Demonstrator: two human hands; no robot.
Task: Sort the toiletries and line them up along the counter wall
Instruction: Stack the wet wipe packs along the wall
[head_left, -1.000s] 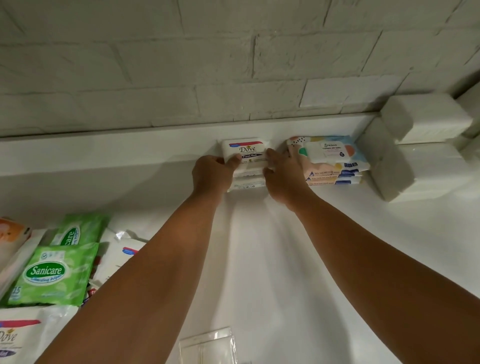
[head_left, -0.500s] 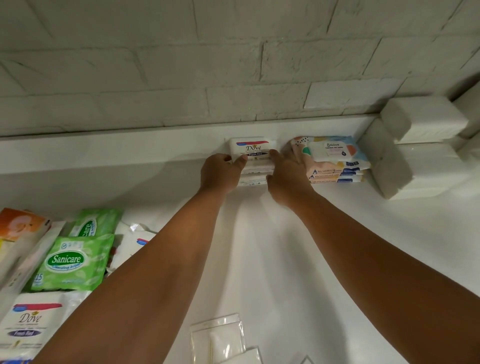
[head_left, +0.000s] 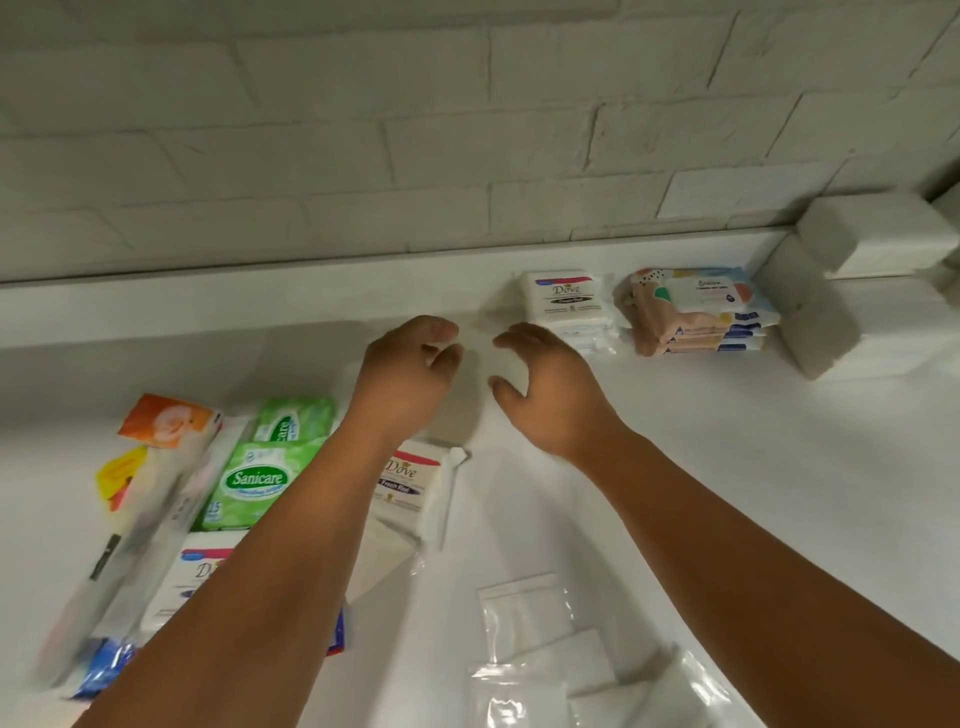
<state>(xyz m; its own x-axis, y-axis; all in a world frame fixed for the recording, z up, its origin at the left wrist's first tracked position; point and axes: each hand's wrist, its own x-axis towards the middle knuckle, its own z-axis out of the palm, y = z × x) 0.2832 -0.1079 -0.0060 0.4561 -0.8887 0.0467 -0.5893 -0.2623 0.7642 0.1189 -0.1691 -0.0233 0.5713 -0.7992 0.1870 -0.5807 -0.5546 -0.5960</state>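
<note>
A stack of white Dove packs (head_left: 567, 304) stands against the counter's back ledge. Right of it lies a stack of colourful wipes packs (head_left: 696, 312), then white tissue blocks (head_left: 831, 291). My left hand (head_left: 410, 376) and my right hand (head_left: 545, 384) hover side by side over the counter, short of the Dove stack, fingers loosely curled and holding nothing. Under my left arm lie another Dove pack (head_left: 410, 480), green Sanicare packs (head_left: 254, 480), a third Dove pack (head_left: 200, 577) and an orange pack (head_left: 166, 418).
Clear plastic sachets (head_left: 530, 654) lie at the near edge between my arms. A long translucent pouch (head_left: 135, 551) and a yellow pack (head_left: 122, 475) sit at the far left. The white brick wall (head_left: 467, 130) rises behind the ledge.
Both hands have let go of the Dove stack and drawn back toward me and to the left. The view has tilted down, showing more of the loose packs.
</note>
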